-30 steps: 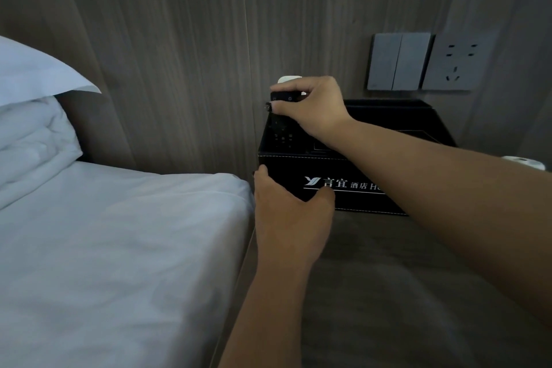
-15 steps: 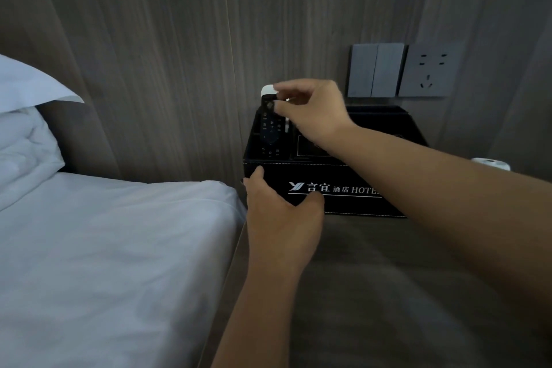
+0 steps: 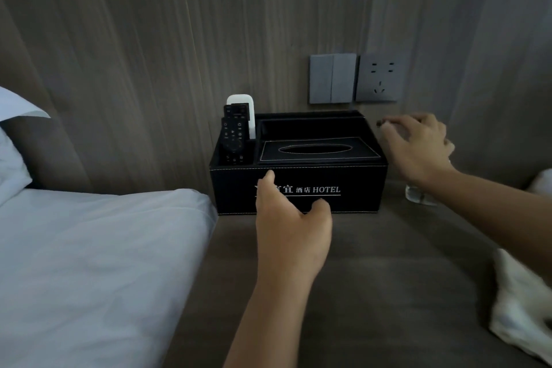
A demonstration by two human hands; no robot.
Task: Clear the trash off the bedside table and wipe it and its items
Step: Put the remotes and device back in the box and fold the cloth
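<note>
The left hand reaches to the near front of the black hotel organiser box on the bedside table, fingers relaxed and spread, holding nothing; whether it touches the box I cannot tell. The right hand hovers just right of the box with loosely bent fingers, empty. Two black remotes and a white remote stand in the box's left compartment. A white cloth lies at the table's near right
</note>
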